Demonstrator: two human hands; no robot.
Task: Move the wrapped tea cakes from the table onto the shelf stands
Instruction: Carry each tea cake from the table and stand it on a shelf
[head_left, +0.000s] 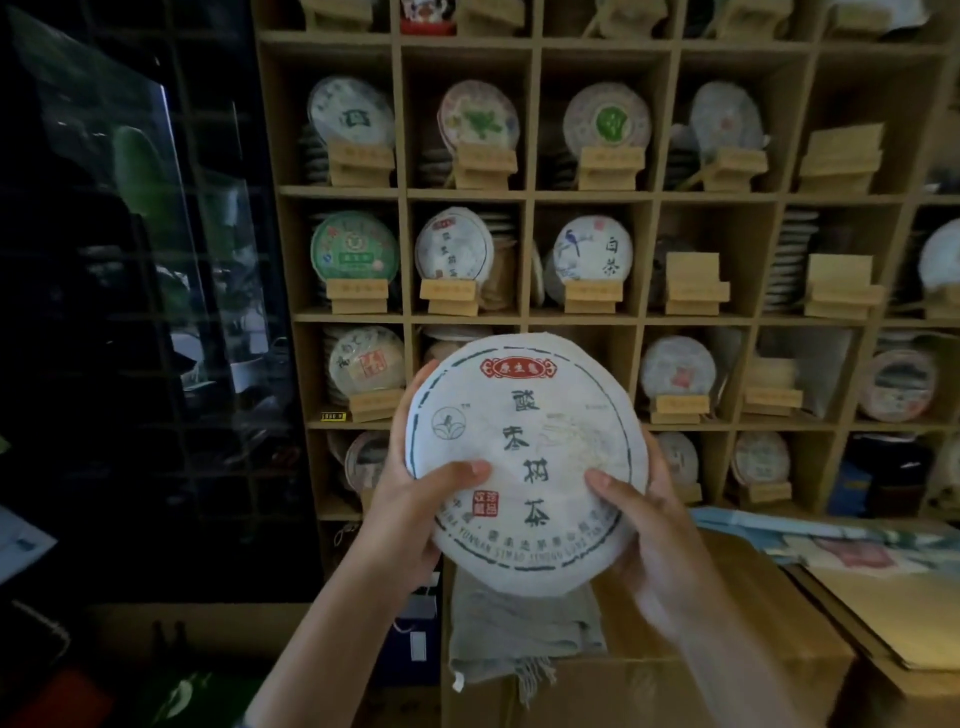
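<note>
my left hand (410, 509) grips the lower left rim of the cake (524, 462), thumb laid across its printed face and fingers curled behind. my right hand (649, 530) grips the lower right rim the same way, thumb on the paper near the bottom characters. the cake is held up in the air between both hands, in front of the shelf (530, 195), its flat face turned toward me and tipped back a little, the red label at the top and the column of characters running top to bottom, leaning slightly right.

below my hands a grey cloth (519, 623) hangs over the edge of a cardboard box (675, 670), and a second box (893, 623) sits to the right with printed papers (831, 540) lying behind it. these boxes stand between me and the lowest shelf rows.

the shelf is a grid of open cubbies. most hold a wrapped cake propped upright on a wooden stand, such as the green one (355, 247) and the one with a blue bird (592, 252). some stands are bare: one (693, 283) right of the bird cake, another (841, 286) further right, and one (839, 156) in the row above. stacks of flat cakes sit behind several stands. to the left is a dark glass cabinet (130, 260) with reflections.
</note>
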